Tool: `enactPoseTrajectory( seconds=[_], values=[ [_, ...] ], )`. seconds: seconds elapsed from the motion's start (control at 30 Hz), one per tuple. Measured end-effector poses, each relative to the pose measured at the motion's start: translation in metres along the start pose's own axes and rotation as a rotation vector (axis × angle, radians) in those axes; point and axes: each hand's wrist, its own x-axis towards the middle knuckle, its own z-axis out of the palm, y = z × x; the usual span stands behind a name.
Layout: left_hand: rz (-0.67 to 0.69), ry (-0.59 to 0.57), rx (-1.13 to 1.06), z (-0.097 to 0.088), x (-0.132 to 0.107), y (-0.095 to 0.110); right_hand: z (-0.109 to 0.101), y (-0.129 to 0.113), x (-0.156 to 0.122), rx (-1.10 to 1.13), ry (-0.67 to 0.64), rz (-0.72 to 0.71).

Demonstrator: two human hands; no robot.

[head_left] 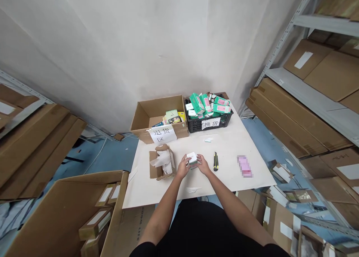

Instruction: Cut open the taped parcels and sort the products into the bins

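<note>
A small white box (pixel 192 157), its lower side greenish, is between my two hands over the front middle of the table. My left hand (pixel 183 167) closes on its left side, and my right hand (pixel 203 164) has its fingers against the right side. To the left stands an opened small carton (pixel 162 163) with white wrapping paper inside. A yellow and black box cutter (pixel 215 161) lies right of my right hand. Farther right is a pink item (pixel 245 166), blurred into blocks.
At the back of the white table (pixel 230 152) stand a cardboard box (pixel 160 133) with small packages and a black crate (pixel 196 127) heaped with green and pink boxes. A large carton (pixel 64 212) is at front left. Shelves (pixel 325 90) with cartons line the right.
</note>
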Motion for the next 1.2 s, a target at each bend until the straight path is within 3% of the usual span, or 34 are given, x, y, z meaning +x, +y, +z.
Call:
enactPoseTrajectory(
  seconds=[0.13, 0.23, 0.33, 0.47, 0.67, 0.8, 0.97, 1.2],
  values=[
    [-0.125, 0.163, -0.206, 0.014, 0.007, -0.011, 0.016, 0.007, 0.007, 0.033, 0.054, 0.055],
    [-0.125, 0.159, -0.215, 0.015, 0.020, -0.011, 0.029, 0.003, 0.017, 0.013, 0.084, 0.060],
    [-0.089, 0.145, -0.221, 0.003, 0.037, 0.001, 0.035, -0.016, 0.034, -0.034, 0.122, -0.022],
    [0.037, 0.186, -0.243, -0.021, 0.063, 0.035, 0.038, -0.058, 0.062, -0.078, 0.155, -0.155],
    [0.195, 0.286, -0.372, -0.046, 0.101, 0.108, 0.039, -0.131, 0.095, -0.016, 0.224, -0.329],
    [0.281, 0.250, -0.377, -0.048, 0.130, 0.163, 0.019, -0.179, 0.115, -0.021, 0.270, -0.392],
    [0.381, 0.193, -0.346, -0.025, 0.175, 0.233, -0.032, -0.223, 0.152, -0.028, 0.355, -0.478],
    [0.364, 0.355, -0.186, 0.012, 0.260, 0.309, -0.099, -0.282, 0.236, -0.074, 0.346, -0.598]
  ],
)
